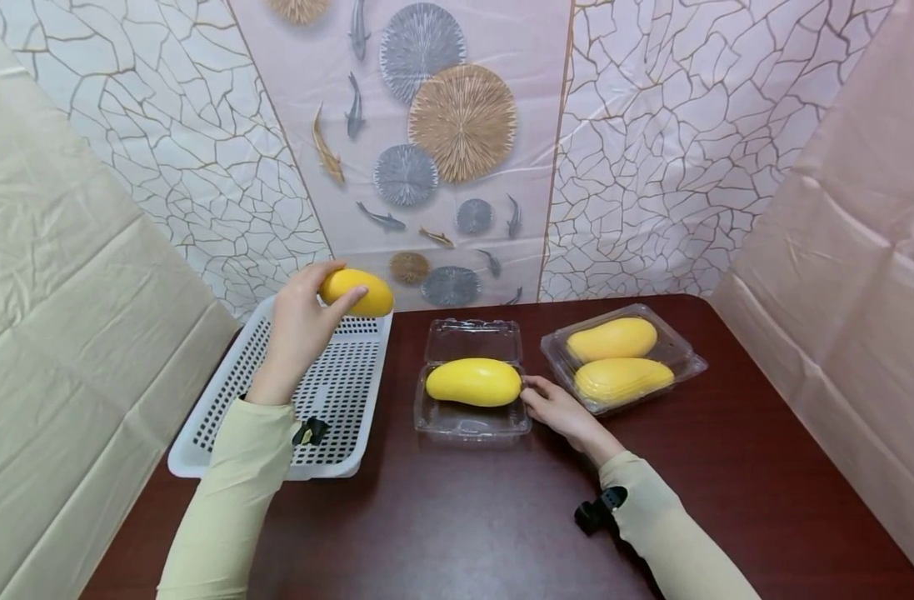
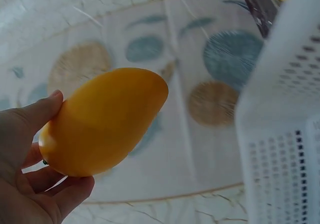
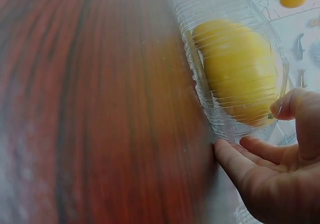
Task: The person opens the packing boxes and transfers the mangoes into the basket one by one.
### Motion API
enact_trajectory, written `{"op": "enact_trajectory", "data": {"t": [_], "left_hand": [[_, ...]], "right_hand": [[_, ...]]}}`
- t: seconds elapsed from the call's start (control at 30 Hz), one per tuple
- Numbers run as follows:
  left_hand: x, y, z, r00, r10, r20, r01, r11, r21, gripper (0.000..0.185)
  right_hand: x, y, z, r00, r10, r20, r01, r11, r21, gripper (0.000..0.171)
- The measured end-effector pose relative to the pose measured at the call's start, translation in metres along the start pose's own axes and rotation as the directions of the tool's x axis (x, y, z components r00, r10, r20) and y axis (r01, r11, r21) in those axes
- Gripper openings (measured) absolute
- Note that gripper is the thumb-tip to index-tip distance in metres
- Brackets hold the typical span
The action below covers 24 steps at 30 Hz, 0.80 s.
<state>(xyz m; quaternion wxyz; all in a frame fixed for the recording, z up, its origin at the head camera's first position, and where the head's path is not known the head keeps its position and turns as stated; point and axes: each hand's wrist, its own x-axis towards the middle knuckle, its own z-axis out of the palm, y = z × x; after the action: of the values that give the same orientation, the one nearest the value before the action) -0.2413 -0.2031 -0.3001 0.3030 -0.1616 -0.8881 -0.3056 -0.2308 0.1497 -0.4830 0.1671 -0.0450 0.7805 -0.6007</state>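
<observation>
Now left hand (image 1: pixel 295 329) grasps mango (image 1: pixel 357 292) upper left | right hand (image 1: pixel 557 408), fingers relaxed, touches open box (image 1: pixel 471 421) | better lower mango slowly beside the other.

On the table (image 1: pixel 457 517), a perforated basket (image 1: pixel 232 392) sat left, an open clamshell (image 1: pixel 471 417) centre holding one mango (image 1: pixel 474 382), and a closed clamshell (image 1: pixel 681 358) right — two mangoes (image 1: pixel 614 360) inside. A patterned backdrop (image 1: pixel 651 150) stood behind.

Closed clear clamshell (image 1: pixel 681 367) with two mangoes (image 1: pixel 612 339) on dark wooden table (image 1: pixel 764 483).
</observation>
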Motion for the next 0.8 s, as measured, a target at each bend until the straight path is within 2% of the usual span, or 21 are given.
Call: {"op": "enact_trajectory", "data": {"t": [0.2,0.43,0.63,0.8], "left_hand": [[0.003,-0.031,0.014,0.995,-0.093,0.044,0.092,0.996,0.023,0.050],[0.006,-0.061,0.029,0.967,-0.219,0.127,0.220,0.975,0.009,0.052],[0.008,-0.084,0.044,0.932,-0.322,0.166,0.323,0.946,0.018,0.051],[0.008,-0.099,0.060,0.896,-0.375,0.239,0.375,0.926,0.048,0.053]], "right_hand": [[0.000,0.000,0.000,1.000,-0.004,0.008,0.004,1.000,0.002,0.055],[-0.002,0.000,0.001,1.000,-0.013,0.022,0.013,1.000,0.019,0.057],[0.000,0.001,0.001,1.000,-0.016,0.018,0.016,1.000,0.018,0.056],[0.001,-0.001,-0.001,1.000,-0.005,0.013,0.005,1.000,0.022,0.055]]}}
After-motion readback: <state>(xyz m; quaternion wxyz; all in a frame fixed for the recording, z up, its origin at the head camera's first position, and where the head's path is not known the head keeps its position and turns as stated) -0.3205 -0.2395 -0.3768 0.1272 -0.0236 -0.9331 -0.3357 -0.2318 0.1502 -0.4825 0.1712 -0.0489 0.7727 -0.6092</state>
